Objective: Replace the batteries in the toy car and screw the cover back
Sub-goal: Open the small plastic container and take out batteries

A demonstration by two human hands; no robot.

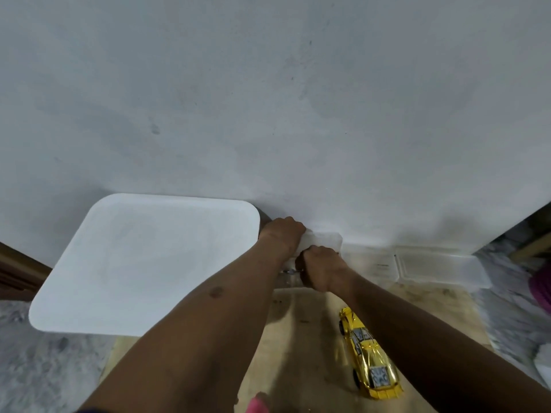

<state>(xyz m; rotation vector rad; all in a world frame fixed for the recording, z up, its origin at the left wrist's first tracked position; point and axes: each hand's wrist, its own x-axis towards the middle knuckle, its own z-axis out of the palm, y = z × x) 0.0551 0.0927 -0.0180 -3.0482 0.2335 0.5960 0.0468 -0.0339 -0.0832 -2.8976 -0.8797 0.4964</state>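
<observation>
Reaching forward, both bare arms stretch toward the foot of a pale wall [298,99]; left hand [281,234] curled over the far left edge of a small clear plastic box [320,240] that sits against the wall, fingers wrapped round its rim and pressed together; right hand [320,268] just nearer, closed into a loose fist at the box's front, fingers bunched; a small metal bit shows beside it at [289,271], too blurred to name, and whether the fingers pinch it cannot be told. Toy car [368,354], yellow and shiny, lies on the wooden board [298,353] below and right of the hands, well apart from both, untouched, nose pointing toward the wall; its underside is not visible. White square stool top [143,263] stands to the left, beside the left forearm; a clear flat lid [438,268] rests by the wall to the right.
</observation>
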